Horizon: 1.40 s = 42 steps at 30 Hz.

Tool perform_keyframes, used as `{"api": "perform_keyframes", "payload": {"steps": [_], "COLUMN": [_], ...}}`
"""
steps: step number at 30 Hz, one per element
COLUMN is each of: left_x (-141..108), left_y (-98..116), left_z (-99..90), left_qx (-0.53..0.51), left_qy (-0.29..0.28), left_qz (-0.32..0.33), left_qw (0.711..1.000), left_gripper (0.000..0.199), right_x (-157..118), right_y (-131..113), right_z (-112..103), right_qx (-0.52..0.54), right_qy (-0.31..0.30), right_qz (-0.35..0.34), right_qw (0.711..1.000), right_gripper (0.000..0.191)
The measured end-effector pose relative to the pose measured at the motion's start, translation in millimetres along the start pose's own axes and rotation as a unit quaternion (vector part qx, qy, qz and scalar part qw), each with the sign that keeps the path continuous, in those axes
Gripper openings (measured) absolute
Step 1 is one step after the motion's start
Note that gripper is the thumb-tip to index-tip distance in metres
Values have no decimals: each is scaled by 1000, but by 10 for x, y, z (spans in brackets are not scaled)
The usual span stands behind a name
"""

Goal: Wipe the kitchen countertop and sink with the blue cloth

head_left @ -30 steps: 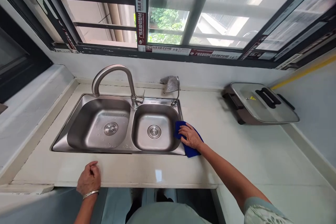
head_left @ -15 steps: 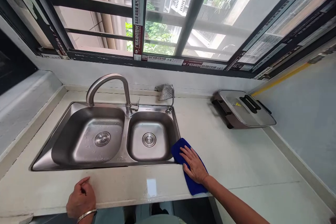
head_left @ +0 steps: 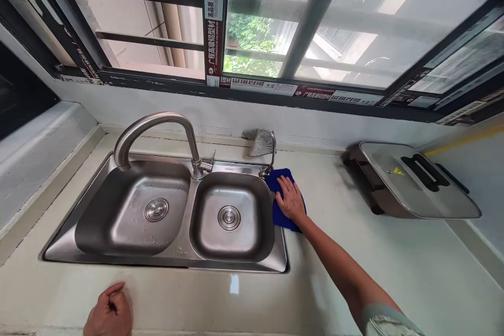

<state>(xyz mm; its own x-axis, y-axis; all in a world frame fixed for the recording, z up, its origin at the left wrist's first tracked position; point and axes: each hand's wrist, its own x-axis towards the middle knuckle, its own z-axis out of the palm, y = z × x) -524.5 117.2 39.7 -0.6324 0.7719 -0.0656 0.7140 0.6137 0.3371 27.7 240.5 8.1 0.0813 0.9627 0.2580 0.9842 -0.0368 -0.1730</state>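
Countertop point(head_left: 177, 296), right hand point(head_left: 290, 199) palm-down on cloth point(head_left: 279, 216)

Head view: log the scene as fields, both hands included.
right_hand: spread flat, pressing on the blue cloth
blue_cloth: under that hand, beside the small bowl
left_hand: loosely curled, at the counter's front, nothing seen in it
sink: double-bowl, water drops in the large bowl
faucet: arched, behind the bowls
cooker: lidded, right rear of counter

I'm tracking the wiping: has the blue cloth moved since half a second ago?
Yes: the cloth has moved back along the right side of the sink, from its front corner to near its rear one.
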Motion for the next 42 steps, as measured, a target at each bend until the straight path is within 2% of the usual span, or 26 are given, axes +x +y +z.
{"api": "perform_keyframes", "payload": {"steps": [3,9,12,15,18,24,35,39,42], "left_x": [36,19,-9,-30,-48,-97,-155,-146,-128], "left_y": [-41,13,73,105,124,157,36,-25,-71], "left_z": [41,43,11,-16,-41,-103,-68,-37,-7], "left_qx": [-17,3,28,32,36,48,16,-10,-20], "left_qy": [-12,18,17,24,32,27,60,58,56], "left_qz": [-12,-34,-69,-75,-65,-41,29,54,64], "left_qw": [1000,999,997,996,997,998,998,997,996], "left_gripper": [35,31,32,31,32,35,36,33,34], "right_x": [351,948,1079,1022,810,207,-1197,-1751,-2063], "right_y": [133,341,361,344,305,149,-234,-440,-695], "right_z": [115,292,346,340,286,114,-328,-423,-424], "right_qx": [-12,-23,-10,-5,-12,-10,3,22,43], "right_qy": [5,-11,3,-4,-11,-6,-35,-47,-63], "right_qz": [15,-5,-2,-21,-32,-67,-120,-142,-134], "right_qw": [1000,1000,1000,1000,999,998,992,989,988], "right_gripper": [55,53,54,55,54,45,39,35,36]}}
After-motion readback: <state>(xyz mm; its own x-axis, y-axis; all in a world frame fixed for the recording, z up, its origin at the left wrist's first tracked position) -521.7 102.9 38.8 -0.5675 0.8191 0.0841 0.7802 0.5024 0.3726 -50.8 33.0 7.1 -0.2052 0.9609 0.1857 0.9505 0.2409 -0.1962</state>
